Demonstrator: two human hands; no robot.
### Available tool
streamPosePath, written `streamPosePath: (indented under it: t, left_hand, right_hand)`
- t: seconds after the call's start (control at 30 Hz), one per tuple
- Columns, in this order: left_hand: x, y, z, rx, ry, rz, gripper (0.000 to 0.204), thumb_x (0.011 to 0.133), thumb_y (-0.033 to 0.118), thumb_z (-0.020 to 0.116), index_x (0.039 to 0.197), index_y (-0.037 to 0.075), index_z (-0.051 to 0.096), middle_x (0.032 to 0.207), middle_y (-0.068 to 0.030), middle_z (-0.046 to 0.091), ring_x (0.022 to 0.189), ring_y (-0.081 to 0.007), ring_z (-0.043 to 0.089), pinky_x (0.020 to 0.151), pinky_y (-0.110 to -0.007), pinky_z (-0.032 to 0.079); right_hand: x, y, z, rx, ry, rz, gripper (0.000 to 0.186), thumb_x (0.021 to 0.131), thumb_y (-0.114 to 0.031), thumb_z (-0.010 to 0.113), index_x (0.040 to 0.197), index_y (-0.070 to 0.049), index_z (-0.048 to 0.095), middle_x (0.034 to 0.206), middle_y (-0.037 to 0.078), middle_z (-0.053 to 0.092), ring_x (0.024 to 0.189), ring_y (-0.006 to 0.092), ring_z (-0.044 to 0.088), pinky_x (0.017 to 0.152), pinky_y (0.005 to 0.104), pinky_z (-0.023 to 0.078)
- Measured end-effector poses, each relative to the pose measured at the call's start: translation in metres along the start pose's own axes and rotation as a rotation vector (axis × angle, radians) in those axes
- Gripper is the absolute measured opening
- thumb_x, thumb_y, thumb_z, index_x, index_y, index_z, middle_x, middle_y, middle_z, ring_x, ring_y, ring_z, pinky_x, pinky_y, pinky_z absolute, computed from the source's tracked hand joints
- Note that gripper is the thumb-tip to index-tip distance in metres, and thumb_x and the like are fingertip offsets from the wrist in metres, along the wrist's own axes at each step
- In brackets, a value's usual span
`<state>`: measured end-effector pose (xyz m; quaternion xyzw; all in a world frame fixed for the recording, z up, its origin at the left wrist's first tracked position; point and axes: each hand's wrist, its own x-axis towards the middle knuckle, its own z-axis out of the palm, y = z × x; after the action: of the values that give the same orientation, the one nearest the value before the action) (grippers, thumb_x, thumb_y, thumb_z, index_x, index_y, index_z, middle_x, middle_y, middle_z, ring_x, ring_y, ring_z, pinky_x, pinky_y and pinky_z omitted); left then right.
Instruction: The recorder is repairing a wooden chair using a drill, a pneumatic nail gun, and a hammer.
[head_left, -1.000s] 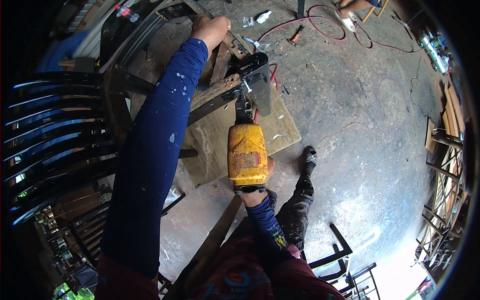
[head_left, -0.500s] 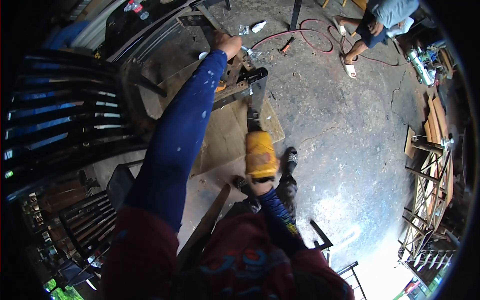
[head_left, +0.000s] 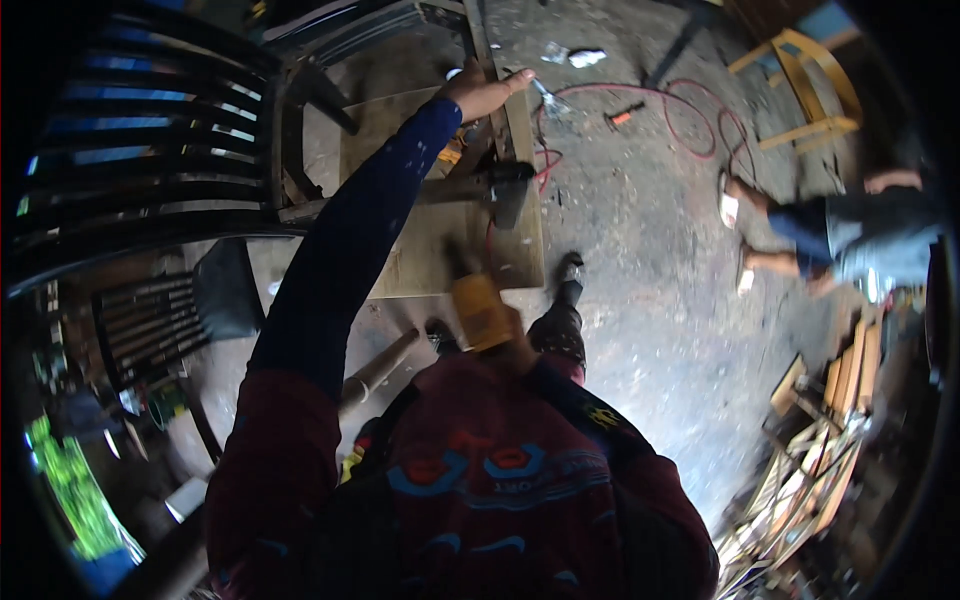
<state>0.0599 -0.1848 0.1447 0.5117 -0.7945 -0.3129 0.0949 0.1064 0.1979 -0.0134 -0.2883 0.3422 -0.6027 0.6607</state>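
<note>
The left hand (head_left: 483,92), at 12 o'clock, lies flat on 1 wooden strip (head_left: 517,120), fingers together and stretched out, not clamped. 1 yellow power tool (head_left: 481,310) sits near centre over 1 plywood sheet (head_left: 420,250); the right hand is hidden behind it, so its fingers cannot be told. 1 red cable (head_left: 690,125) loops at 1 o'clock.

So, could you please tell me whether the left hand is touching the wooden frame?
Touching. The head view shows the left hand resting flat on the wooden frame, with no gap visible under the palm.
</note>
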Motion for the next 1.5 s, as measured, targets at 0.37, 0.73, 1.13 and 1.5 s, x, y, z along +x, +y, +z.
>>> streamPosePath:
  t: [0.37, 0.73, 1.13, 1.5]
  left_hand:
    - [-0.298, 0.006, -0.126, -0.538, 0.756, 0.012, 0.046, 0.103, 0.013, 0.050, 0.145, -0.007, 0.045, 0.119, -0.0213, 0.069, 0.110, -0.0272, 0.068, 0.100, -0.038, 0.053]
    - [-0.524, -0.125, 0.071, -0.975, 0.198, -1.021, 0.034, 0.100, 0.012, 0.061, 0.130, -0.004, 0.057, 0.110, -0.0148, 0.068, 0.092, -0.0203, 0.069, 0.081, -0.033, 0.058]
    - [-0.448, -0.159, 0.046, -0.924, 0.136, -0.834, 0.046, 0.101, 0.025, 0.061, 0.136, -0.004, 0.052, 0.114, -0.0155, 0.068, 0.098, -0.0205, 0.069, 0.086, -0.033, 0.057]
    - [-0.323, -0.104, 0.146, -0.844, 0.142, -0.774, 0.033, 0.096, 0.014, 0.061, 0.125, -0.003, 0.063, 0.093, -0.0094, 0.074, 0.086, -0.0153, 0.069, 0.077, -0.029, 0.054]
  right_hand:
    - [0.172, 0.050, 0.044, -1.212, -0.260, 0.081, 0.084, 0.080, -0.015, 0.070, 0.147, 0.008, 0.027, 0.119, 0.034, 0.060, 0.092, 0.0423, 0.069, 0.080, 0.0473, 0.058]
    - [0.306, 0.201, 0.046, -1.719, 0.368, 0.369, 0.062, 0.094, -0.025, 0.057, 0.146, 0.001, 0.037, 0.104, 0.010, 0.065, 0.095, 0.0242, 0.067, 0.064, 0.0470, 0.059]
    - [0.211, 0.112, -0.015, -1.542, -0.098, -0.608, 0.043, 0.090, -0.017, 0.060, 0.132, -0.008, 0.056, 0.098, 0.017, 0.061, 0.094, 0.0330, 0.064, 0.073, 0.0460, 0.053]
    - [0.264, -0.131, -0.216, -1.856, -0.625, -0.100, 0.030, 0.077, -0.011, 0.061, 0.106, -0.005, 0.065, 0.097, 0.012, 0.065, 0.099, 0.0341, 0.060, 0.084, 0.0476, 0.050]
